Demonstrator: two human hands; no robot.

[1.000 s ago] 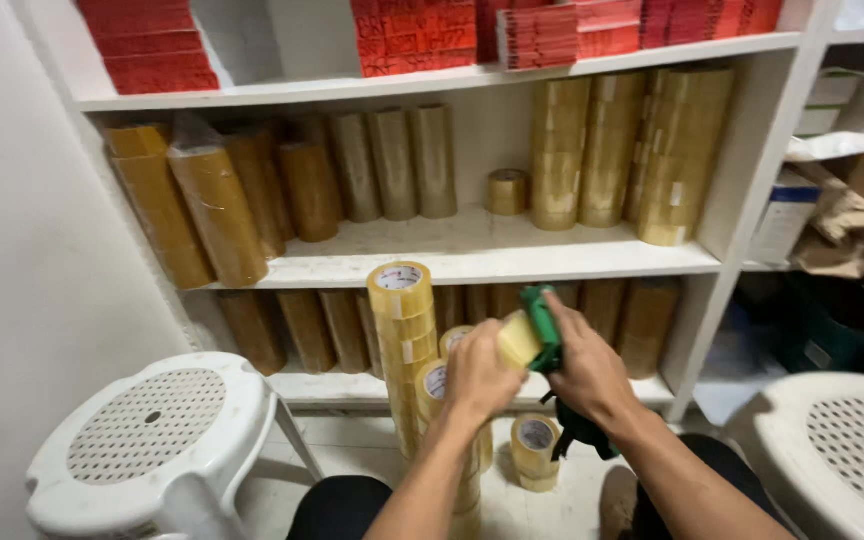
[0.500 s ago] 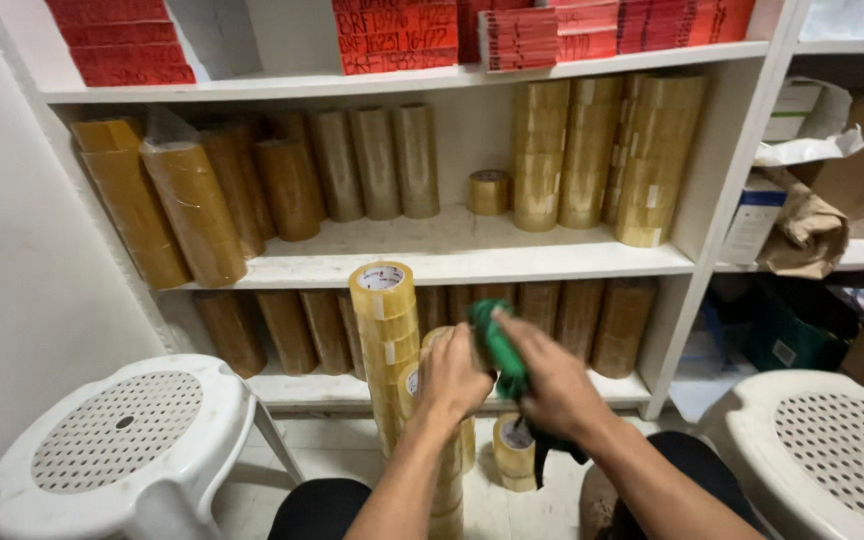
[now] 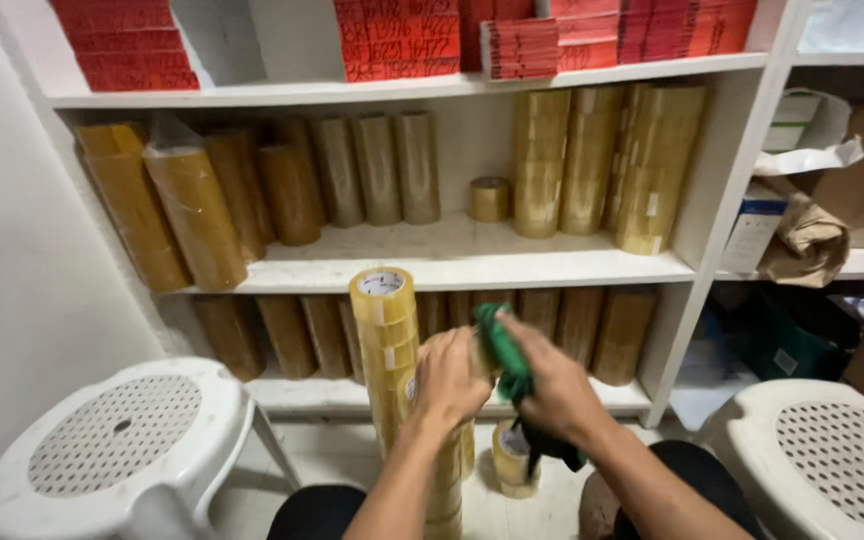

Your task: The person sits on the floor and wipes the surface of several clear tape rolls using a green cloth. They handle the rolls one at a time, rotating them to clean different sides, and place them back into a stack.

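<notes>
Green cloth is bunched under the right hand, whose fingers curl over it and press it against a roll of tan packing tape that the left hand grips from the opposite side, fingers wrapped shut around it; the roll itself is almost wholly hidden between the two hands. Directly below them, a lone tape roll rests on the floor, touching the foot of a tall stack of tape rolls that rises just to the left of the left hand. Two white perforated plastic stools flank the arms, one stool well out to the left, another out to the right. Beyond the hands, a white shelving unit carries wrapped sleeves of tan tape up and to the left, upright stacks of clear tape above the hands, and red packets on the top shelf.
</notes>
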